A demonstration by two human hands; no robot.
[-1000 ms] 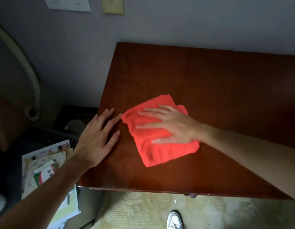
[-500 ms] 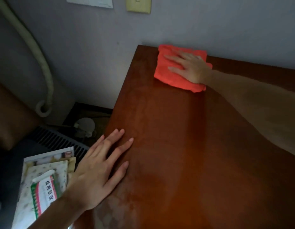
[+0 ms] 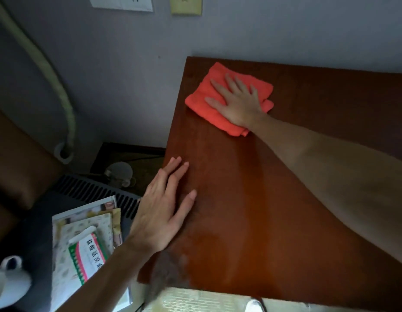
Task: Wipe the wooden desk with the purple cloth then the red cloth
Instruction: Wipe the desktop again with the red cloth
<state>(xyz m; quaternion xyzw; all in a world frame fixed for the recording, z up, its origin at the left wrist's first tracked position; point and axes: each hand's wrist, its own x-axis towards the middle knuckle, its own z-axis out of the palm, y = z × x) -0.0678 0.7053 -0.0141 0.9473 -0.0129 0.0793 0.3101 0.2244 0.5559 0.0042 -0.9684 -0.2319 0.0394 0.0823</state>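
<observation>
- head view: the red cloth (image 3: 220,102), folded, is seen lying at the far left corner of the wooden desk (image 3: 274,210), close to the wall.
- the right hand (image 3: 238,102) is pressed flat on it, fingers spread, nothing gripped.
- the left hand (image 3: 159,217) is laid flat on the desk's left edge, fingers extended, empty.

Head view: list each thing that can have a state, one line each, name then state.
red cloth: folded, flat on the desk near its far left corner, pressed under the right hand.
right hand: open, fingers spread, palm down on the cloth.
left hand: open, flat on the desk's left edge, holding nothing.
wooden desk: bare apart from the cloth and hands.
purple cloth: not in view.
</observation>
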